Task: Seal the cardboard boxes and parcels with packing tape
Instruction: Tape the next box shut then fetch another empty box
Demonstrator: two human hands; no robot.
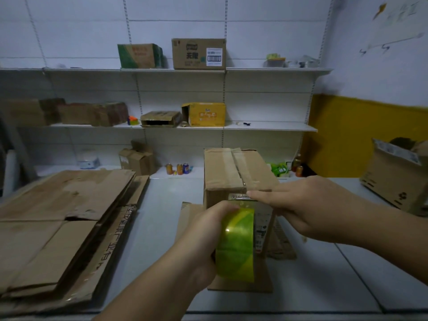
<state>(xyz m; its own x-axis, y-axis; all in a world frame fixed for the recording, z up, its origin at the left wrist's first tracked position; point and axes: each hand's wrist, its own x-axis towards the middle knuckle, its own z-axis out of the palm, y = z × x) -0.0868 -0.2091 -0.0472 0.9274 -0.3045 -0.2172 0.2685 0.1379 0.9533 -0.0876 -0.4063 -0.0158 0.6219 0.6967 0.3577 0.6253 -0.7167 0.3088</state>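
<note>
Two hands working: my left hand point(206, 230) is gripping the tape roll point(236, 246) (yellow-green). My right hand point(310, 209), fingers point(261, 195) straight, is pressing the box point(227, 172).

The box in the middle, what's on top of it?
Strips of tape run along the closed flaps of the box. The right hand presses on the near edge. The left hand holds the green tape roll in front. What's inside is hidden.
</note>
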